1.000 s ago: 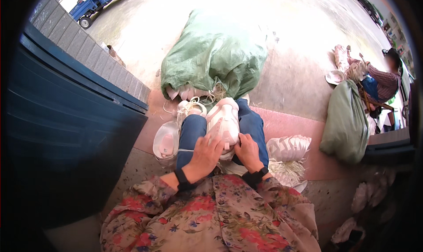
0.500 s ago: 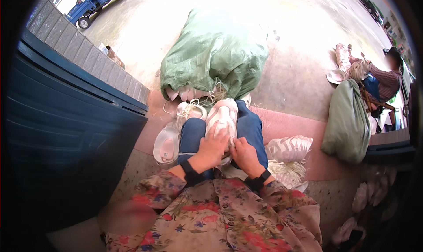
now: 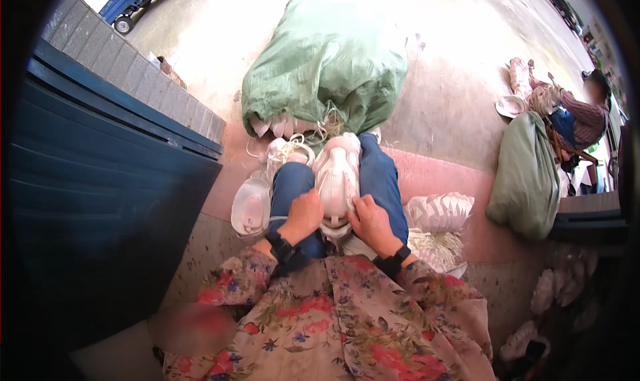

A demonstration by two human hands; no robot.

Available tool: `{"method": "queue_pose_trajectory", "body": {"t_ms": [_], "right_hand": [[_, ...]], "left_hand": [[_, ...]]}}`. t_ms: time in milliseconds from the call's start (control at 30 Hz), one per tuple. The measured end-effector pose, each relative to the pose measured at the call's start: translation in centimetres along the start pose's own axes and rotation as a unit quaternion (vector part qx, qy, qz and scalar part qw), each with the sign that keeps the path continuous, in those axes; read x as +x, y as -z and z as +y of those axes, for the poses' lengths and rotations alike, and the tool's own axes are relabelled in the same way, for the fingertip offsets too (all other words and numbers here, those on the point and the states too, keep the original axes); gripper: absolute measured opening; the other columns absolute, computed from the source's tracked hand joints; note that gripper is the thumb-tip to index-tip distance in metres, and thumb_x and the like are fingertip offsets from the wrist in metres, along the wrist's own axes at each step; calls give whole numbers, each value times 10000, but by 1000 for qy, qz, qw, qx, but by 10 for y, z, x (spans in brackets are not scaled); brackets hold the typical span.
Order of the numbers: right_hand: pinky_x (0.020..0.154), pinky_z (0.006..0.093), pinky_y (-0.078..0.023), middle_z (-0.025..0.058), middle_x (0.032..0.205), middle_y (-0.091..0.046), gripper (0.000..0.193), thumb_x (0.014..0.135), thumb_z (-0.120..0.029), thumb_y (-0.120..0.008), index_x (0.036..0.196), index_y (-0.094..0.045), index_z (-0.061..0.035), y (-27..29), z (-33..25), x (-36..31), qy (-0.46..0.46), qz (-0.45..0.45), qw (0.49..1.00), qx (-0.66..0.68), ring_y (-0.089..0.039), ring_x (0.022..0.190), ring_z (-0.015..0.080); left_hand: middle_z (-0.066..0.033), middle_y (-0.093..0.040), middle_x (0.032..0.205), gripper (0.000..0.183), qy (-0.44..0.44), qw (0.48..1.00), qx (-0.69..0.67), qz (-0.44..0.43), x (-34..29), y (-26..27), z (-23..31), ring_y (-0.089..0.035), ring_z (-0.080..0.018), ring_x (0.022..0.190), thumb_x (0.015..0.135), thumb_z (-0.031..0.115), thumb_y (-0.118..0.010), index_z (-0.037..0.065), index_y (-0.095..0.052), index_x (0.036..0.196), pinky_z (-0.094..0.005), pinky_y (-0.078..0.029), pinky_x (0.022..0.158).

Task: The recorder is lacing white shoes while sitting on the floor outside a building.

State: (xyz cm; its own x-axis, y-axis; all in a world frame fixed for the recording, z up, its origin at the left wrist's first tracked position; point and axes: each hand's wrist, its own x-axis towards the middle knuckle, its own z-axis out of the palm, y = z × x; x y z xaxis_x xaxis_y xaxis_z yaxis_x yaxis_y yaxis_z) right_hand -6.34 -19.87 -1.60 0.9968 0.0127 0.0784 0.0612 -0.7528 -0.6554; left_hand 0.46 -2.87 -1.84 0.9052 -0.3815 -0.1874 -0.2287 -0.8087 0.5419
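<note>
Across my lap, between my blue-trousered knees, lies a white and pale pink shoe upper [image 3: 337, 181], its toe pointing away from me. My right hand [image 3: 375, 222] has its fingers closed at the upper's right edge. On the other side my left hand [image 3: 303, 216] is curled shut beside the upper; its fingertips are hidden. A thin white strand shows near my left wrist. Beyond my left knee sits a white shoe with loose laces [image 3: 291, 153]. Left of that knee, a translucent white tub [image 3: 251, 206] holds a small pinkish piece.
A big green sack [image 3: 327, 68] with uppers at its mouth stands ahead. Stacked uppers [image 3: 440, 212] and a bundle of white laces [image 3: 435, 246] lie at my right. A green bag [image 3: 525, 178] and a seated person [image 3: 583, 118] are farther right. A dark blue door [image 3: 100, 201] borders the left.
My hands have moved apart: the left has slid off the upper's top to its left side, uncovering it. The right stays at the right edge.
</note>
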Motion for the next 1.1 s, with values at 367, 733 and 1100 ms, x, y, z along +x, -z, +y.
{"method": "queue_pose_trajectory", "body": {"t_ms": [367, 733, 1100], "right_hand": [[663, 362, -449, 168, 828, -568, 266, 764, -139, -560, 995, -527, -11, 33, 16, -13, -58, -104, 965, 235, -553, 749, 328], [625, 319, -450, 123, 707, -589, 117, 711, -72, -612, 802, -622, 1, 74, 34, -74, -174, -14, 967, 186, -575, 682, 240], [648, 335, -419, 67, 716, -517, 54, 699, -76, -602, 751, -601, -61, 62, 29, -70, 9, -87, 996, 36, -506, 719, 250]], "left_hand": [[-174, -568, 745, 119, -194, 971, 14, 141, -9, 23, 9, -556, -377, 657, 759, 57, -457, 3, -509, 851, -444, -452, 620], [-134, -583, 777, 142, -279, 929, -2, -243, -28, -40, 62, -552, -300, 809, 739, 148, -552, 35, -595, 813, -388, -444, 712], [-116, -569, 776, 151, -266, 923, -30, -278, -18, -46, 70, -545, -280, 798, 725, 188, -588, 45, -584, 774, -381, -433, 676]]}}
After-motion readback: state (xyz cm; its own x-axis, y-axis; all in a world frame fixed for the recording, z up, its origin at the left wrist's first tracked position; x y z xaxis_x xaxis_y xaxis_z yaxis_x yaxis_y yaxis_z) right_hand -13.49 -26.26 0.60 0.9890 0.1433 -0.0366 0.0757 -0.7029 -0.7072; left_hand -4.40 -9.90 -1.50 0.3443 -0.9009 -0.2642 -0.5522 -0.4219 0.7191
